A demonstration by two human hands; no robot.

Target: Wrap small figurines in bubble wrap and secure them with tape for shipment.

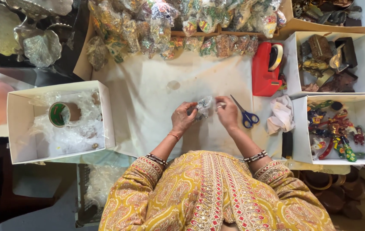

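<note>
on white cloth-covered table (157,98), left hand (183,118) & right hand (226,112) both pinch small clear-wrapped packet (203,105) btwn boxes.

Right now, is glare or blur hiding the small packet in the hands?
Head view: lighting soft and even, shadows faint. The small packet between the left hand and right hand glints and looks slightly soft, its contents unclear. The row of wrapped packets shows specular glare. The frame edges look slightly stretched.

Even, soft overhead light; faint shadows; mild glare on plastic wraps (182,21); slight wide-angle edge bending; sharp focus.
</note>
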